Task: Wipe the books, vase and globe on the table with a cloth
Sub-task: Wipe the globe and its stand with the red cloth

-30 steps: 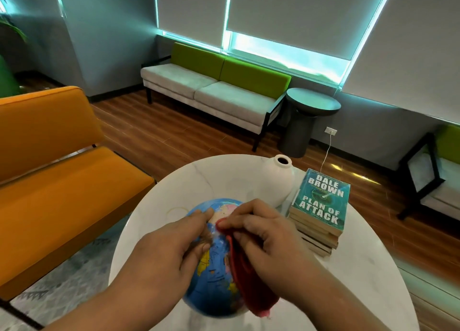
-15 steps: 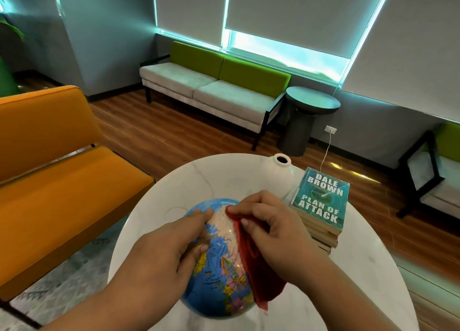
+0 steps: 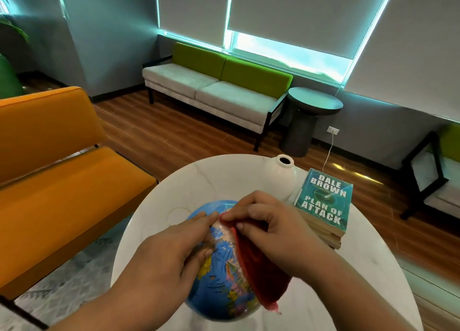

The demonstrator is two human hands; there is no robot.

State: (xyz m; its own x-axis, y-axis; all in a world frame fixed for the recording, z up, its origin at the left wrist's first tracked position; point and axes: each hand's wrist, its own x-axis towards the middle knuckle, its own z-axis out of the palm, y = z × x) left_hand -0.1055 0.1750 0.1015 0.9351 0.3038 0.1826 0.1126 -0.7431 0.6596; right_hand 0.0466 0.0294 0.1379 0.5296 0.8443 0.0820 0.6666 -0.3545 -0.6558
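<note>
A blue globe (image 3: 224, 281) sits near the front of the round white marble table (image 3: 211, 181). My left hand (image 3: 171, 251) grips the globe's left side. My right hand (image 3: 271, 226) presses a red cloth (image 3: 258, 273) onto the globe's upper right; the cloth hangs down its right side. Behind the hands stands a white vase (image 3: 280, 175). To its right lies a stack of books (image 3: 323, 211) with a teal cover on top.
An orange bench (image 3: 62, 168) stands close to the table's left. A green-and-grey sofa (image 3: 216, 86) and a dark round side table (image 3: 308, 116) line the far wall. A chair (image 3: 435, 168) stands at right. A faint ring mark (image 3: 179, 215) shows left of the globe.
The globe has turned a little under my hands, and my right hand has drawn the red cloth across its top right. My left hand keeps its hold.
</note>
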